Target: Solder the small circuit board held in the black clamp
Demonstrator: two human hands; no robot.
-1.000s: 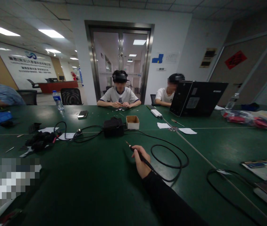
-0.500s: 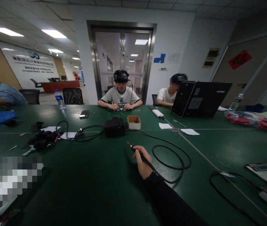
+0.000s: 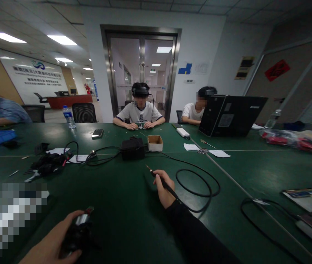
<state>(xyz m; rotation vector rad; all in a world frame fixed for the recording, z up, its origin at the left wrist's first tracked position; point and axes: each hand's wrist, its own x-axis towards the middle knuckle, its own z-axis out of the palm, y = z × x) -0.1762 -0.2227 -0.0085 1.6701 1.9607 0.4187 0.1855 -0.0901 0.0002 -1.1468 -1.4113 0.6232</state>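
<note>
In my right hand [image 3: 165, 189] is a soldering iron [image 3: 152, 172], held like a pen with its copper-coloured tip pointing up and left over the table. Its black cord [image 3: 185, 205] loops away to the right. At the lower left, my left hand [image 3: 54, 234] grips a dark device [image 3: 76, 234] with a shiny silver part near its upper end. A small piece sticks out at the top of that device. Blur and shadow hide its exact kind. The iron's tip and the device are well apart.
A black power unit [image 3: 133, 148] and a small open cardboard box [image 3: 155, 143] stand ahead. Black parts and cables [image 3: 50, 163] lie left. Paper slips [image 3: 219, 153], a screwdriver [image 3: 207, 143] and a large black computer case [image 3: 231, 116] are right. Two people sit opposite; another sits far left.
My left hand has come into view at the lower left, holding the dark device. My right hand and the soldering iron stay nearly in place; the whole view shifts slightly.
</note>
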